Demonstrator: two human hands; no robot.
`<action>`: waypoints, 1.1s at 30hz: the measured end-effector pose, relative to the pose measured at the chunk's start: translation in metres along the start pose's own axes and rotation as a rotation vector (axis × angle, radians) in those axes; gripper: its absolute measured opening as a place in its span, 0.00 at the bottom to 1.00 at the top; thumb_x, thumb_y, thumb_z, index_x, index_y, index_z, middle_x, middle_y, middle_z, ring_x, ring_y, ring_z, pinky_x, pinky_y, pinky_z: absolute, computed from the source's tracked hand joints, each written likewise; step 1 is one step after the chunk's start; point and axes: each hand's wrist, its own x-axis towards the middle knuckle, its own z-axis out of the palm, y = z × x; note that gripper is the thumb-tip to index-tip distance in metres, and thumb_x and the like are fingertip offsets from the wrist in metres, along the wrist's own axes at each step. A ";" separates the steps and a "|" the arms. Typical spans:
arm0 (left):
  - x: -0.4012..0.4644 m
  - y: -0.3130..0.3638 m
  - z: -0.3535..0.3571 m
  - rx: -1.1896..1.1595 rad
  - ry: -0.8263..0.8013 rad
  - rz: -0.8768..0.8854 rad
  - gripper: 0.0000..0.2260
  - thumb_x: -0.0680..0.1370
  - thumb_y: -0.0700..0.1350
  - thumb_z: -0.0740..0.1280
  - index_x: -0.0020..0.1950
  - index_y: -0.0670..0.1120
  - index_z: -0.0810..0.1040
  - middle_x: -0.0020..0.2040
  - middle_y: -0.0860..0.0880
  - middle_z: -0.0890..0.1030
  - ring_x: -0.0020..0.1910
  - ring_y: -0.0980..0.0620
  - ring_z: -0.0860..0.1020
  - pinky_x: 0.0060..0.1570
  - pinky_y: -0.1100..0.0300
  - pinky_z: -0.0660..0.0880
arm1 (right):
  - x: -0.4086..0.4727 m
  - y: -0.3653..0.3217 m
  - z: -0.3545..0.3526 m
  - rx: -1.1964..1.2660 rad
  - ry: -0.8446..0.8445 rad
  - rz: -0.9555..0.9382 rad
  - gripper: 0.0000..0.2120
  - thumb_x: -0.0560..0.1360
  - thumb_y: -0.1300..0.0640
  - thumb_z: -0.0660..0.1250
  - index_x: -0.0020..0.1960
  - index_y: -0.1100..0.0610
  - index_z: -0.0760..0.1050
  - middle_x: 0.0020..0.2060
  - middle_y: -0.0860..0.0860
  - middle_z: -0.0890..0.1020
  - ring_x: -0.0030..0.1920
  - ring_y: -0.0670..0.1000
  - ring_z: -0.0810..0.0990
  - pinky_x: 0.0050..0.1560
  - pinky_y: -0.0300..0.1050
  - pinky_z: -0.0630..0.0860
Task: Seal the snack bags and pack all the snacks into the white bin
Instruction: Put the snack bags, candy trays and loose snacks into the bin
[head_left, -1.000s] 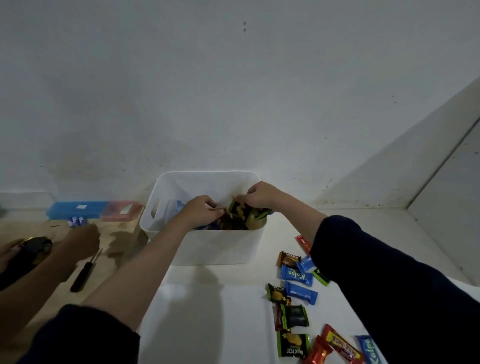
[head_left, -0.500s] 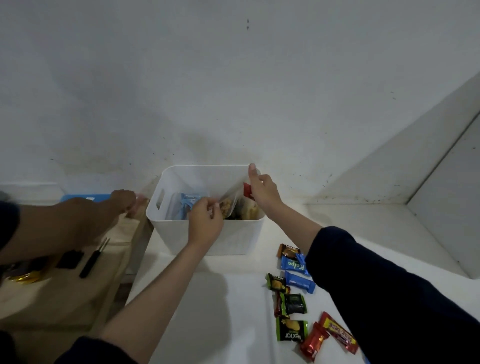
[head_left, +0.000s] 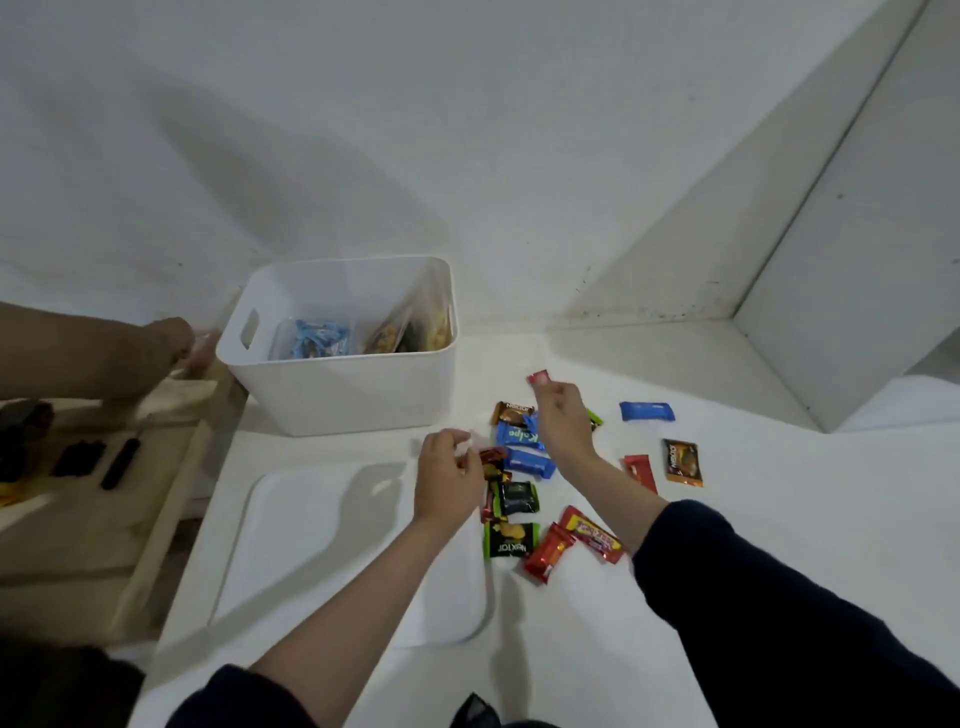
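The white bin (head_left: 337, 387) stands at the back of the white table. Inside it lean a clear bag of blue snacks (head_left: 317, 338) and a clear bag of brown snacks (head_left: 410, 332). Several loose wrapped snacks lie to the bin's right: a blue Kalpa pack (head_left: 514, 435), a blue bar (head_left: 647, 410), a green Nextar pack (head_left: 511, 540), a red wrapper (head_left: 550, 551) and a brown Nextar pack (head_left: 683, 462). My right hand (head_left: 563, 421) pinches a small red snack (head_left: 537, 378) above the pile. My left hand (head_left: 447, 478) hovers with curled fingers beside a dark red wrapper (head_left: 491, 460).
A flat white lid (head_left: 353, 551) lies in front of the bin. At the left, another person's arm (head_left: 104, 358) reaches over a wooden table with black tools (head_left: 119, 462). A white wall panel (head_left: 857, 260) closes the right side.
Both hands have left the bin and come down to the loose snacks on the table. The bag they were holding now stands inside the bin.
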 end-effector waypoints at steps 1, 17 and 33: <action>-0.011 -0.003 0.011 0.028 -0.037 0.004 0.08 0.77 0.41 0.64 0.55 0.41 0.74 0.54 0.45 0.74 0.53 0.48 0.74 0.49 0.70 0.65 | -0.007 0.023 -0.013 -0.104 0.003 -0.028 0.26 0.77 0.39 0.60 0.65 0.58 0.69 0.61 0.54 0.75 0.61 0.53 0.74 0.60 0.48 0.71; -0.059 -0.036 0.136 0.839 -0.394 -0.137 0.55 0.60 0.79 0.34 0.77 0.44 0.42 0.77 0.39 0.38 0.76 0.40 0.39 0.71 0.38 0.43 | 0.004 0.177 -0.148 -1.121 -0.291 -0.129 0.57 0.58 0.17 0.45 0.77 0.47 0.34 0.77 0.57 0.38 0.77 0.63 0.42 0.68 0.74 0.46; 0.044 -0.035 0.148 0.913 -0.332 -0.246 0.61 0.48 0.81 0.62 0.71 0.47 0.55 0.76 0.38 0.36 0.75 0.36 0.38 0.68 0.31 0.49 | 0.178 0.140 -0.147 -1.065 -0.608 -0.298 0.64 0.51 0.21 0.67 0.74 0.37 0.34 0.76 0.53 0.33 0.73 0.67 0.30 0.64 0.79 0.42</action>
